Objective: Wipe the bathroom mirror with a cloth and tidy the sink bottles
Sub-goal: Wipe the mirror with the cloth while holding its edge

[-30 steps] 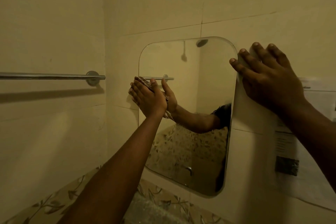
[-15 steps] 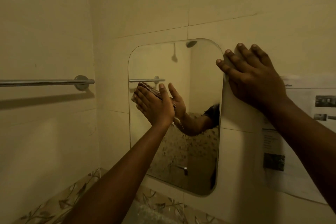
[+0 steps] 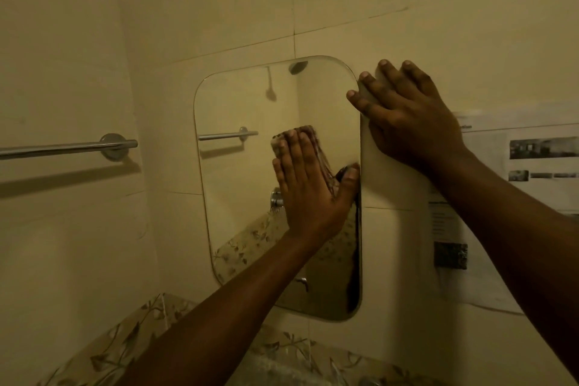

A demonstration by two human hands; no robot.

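Observation:
A rounded rectangular mirror (image 3: 250, 109) hangs on the tiled wall in the middle of the view. My left hand (image 3: 308, 189) lies flat against its glass near the right edge, pressing a striped cloth (image 3: 308, 134) that shows above and beside my fingers. My right hand (image 3: 407, 116) rests flat on the wall at the mirror's upper right corner, fingers spread and holding nothing. No bottles or sink are in view.
A chrome towel bar (image 3: 69, 147) is fixed to the left wall. A printed paper notice (image 3: 532, 166) is stuck to the wall right of the mirror. A band of leaf-patterned tiles (image 3: 131, 341) runs below the mirror.
My left hand slid the cloth across the glass from the mirror's left edge to near its right edge. My right hand stayed at the upper right corner.

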